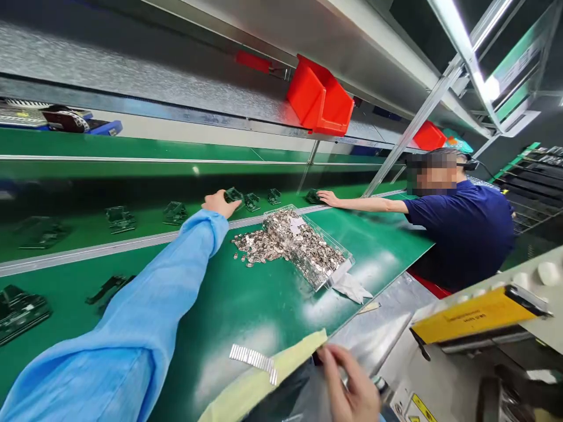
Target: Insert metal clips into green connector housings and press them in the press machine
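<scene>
Reaching toward eleven o'clock, my left hand (220, 203) grips a dark plastic part (233, 194) on the green belt (79, 196) — beyond the clear tray (346, 261) of metal clips (303, 240) on the surface (246, 305). My right hand (352, 390) hangs at five o'clock, fingers curled; whether it holds anything, I cannot tell.

Factory assembly line, green conveyor belt (132, 193) carrying small parts (175, 213), red bins (319, 97), co-worker (461, 228) alongside

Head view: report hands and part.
Left hand on part on belt. Right hand at table edge, grip unclear. Co-worker's hand beside, on another part.
</scene>
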Demonstrator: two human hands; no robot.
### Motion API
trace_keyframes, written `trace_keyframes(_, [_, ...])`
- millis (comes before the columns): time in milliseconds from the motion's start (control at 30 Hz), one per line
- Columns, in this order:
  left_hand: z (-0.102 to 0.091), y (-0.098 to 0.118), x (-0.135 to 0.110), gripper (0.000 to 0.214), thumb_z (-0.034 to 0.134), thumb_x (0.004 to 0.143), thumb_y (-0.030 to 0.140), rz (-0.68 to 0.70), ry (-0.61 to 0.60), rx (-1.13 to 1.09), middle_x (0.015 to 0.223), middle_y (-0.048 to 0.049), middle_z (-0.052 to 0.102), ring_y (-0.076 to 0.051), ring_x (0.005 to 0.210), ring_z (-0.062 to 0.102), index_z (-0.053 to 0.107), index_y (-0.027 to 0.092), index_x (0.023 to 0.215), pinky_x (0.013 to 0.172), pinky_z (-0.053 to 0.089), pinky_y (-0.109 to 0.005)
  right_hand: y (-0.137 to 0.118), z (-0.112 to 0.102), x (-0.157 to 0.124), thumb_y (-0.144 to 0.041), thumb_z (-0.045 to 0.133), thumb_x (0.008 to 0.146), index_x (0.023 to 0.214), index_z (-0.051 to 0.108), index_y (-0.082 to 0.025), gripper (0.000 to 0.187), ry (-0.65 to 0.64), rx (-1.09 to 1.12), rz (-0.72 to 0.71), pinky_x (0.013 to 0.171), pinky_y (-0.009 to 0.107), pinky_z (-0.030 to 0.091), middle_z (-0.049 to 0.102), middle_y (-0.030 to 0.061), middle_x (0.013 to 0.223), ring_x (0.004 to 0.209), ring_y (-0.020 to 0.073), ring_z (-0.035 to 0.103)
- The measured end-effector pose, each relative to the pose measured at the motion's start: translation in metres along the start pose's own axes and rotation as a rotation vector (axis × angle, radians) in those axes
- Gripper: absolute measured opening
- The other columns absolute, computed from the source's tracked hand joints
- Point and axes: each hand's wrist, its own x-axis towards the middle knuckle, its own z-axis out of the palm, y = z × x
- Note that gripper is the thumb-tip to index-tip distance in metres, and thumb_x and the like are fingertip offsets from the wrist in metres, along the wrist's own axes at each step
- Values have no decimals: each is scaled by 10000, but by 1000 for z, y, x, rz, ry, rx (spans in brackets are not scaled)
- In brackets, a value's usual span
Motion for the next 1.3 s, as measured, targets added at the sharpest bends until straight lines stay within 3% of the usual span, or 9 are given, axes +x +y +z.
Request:
trace_keyframes(67, [7, -24, 24, 670, 666, 686, 484, -71, 35, 90, 1229, -278, 559, -459, 1284, 374, 552, 84, 1211, 992, 327, -590, 2, 46, 42, -298, 522, 924, 949, 696, -197, 203, -203, 17, -45, 666, 275, 520, 697, 79, 868, 752, 212, 654])
trace_keyframes(233, [25, -53, 44, 703, 643, 704, 508, -74, 28, 249, 1380, -257, 463, -415, 1414, 148, 510, 99, 1259, 1094, 126, -613, 4, 147, 134, -164, 520, 907, 885, 698, -183, 180, -387, -303, -18, 708, 247, 475, 686, 46, 835, 764, 176, 646])
trace_keyframes(400, [-1, -77, 32, 660, 478, 823, 540, -184, 203, 347, 1578, -196, 18, -448, 1417, -84, 421, 124, 1332, 1057, 10, -698, 10, 187, 160, -212, 654, 839, 860, 694, -177, 57, -426, -422, 73, 649, 274, 430, 659, 83, 920, 765, 213, 632])
trace_keyframes(500, [-19, -88, 22, 641, 521, 831, 381, -365, 198, 331, 1511, -298, 137, -545, 1345, 157, 360, 31, 1343, 973, 169, -742, 14, 186, 158, -204, 670, 822, 828, 678, -194, 14, -429, -431, 110, 629, 261, 403, 651, 62, 903, 757, 199, 621])
trace_keyframes(600, [-26, -81, 13, 599, 560, 809, 314, -346, 144, 358, 1363, -307, 391, -494, 1222, 391, 409, -24, 1281, 936, 310, -659, 14, 175, 153, -173, 691, 788, 745, 653, -190, 60, -445, -402, 119, 623, 254, 389, 645, 49, 858, 742, 187, 608])
trace_keyframes(700, [-26, -56, -1, 562, 586, 786, 316, -277, 81, 407, 1282, -294, 489, -458, 1195, 429, 470, -11, 1227, 917, 372, -601, 14, 161, 146, -119, 672, 775, 722, 644, -191, 94, -465, -337, 120, 614, 246, 387, 640, 28, 768, 695, 168, 595])
trace_keyframes(900, [-29, -21, -101, 534, 546, 796, 358, 56, -73, 476, 1192, -159, 603, -387, 1153, 499, 466, 217, 1305, 914, 407, -531, 17, 122, 121, -111, 569, 811, 922, 669, -206, 177, -441, -165, 161, 565, 249, 411, 583, -32, 581, 567, 156, 571])
trace_keyframes(1100, [-44, -49, -226, 611, 481, 814, 534, 264, -221, 552, 1076, -116, 625, -328, 1064, 567, 437, 235, 1345, 806, 486, -398, 4, 73, 71, -324, 517, 875, 928, 597, -174, 178, -377, 205, 294, 508, 241, 494, 657, 29, 722, 590, 165, 648])
trace_keyframes(1300, [-72, -99, -242, 1120, 718, 630, 554, 354, -456, 234, 1506, -155, 274, -346, 1365, 322, 83, 237, 1496, 1062, 357, -461, -13, 44, 24, -441, 720, 765, 844, 651, -167, 294, -246, 494, 454, 496, 208, 483, 637, 29, 679, 617, 152, 611])
